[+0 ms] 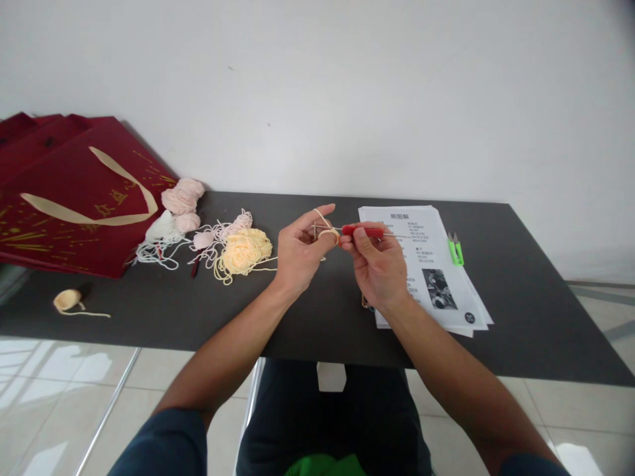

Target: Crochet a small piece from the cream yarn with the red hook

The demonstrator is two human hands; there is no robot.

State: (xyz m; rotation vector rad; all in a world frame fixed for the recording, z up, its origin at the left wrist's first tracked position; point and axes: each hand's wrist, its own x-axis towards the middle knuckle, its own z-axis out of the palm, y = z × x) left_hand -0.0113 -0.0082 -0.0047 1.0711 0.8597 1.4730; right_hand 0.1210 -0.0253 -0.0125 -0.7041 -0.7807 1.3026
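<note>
Centrally, I logged: right hand (380,268), clamped on one red-handled hook (364,231); left hand (300,256), pinched on pale yarn (329,232) near the hook's tip; one yellow yarn bundle (245,251) lay left of both grips; printed sheets (423,264), right.

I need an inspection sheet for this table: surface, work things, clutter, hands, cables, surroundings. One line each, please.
Surface: dark table, against a pale wall.
Work things: red-handled hook and pale yellow yarn loop held up above the table; yellow yarn bundle left of the hands.
Clutter: red bags, pink yarn, white yarn and a small cream piece at left; printed papers at right, green snips by their right edge.
Hands: left hand holds the yarn loop; right hand holds the hook by its handle.
Cables: nothing seen.
Surroundings: tiled floor below, with light patches at left.
</note>
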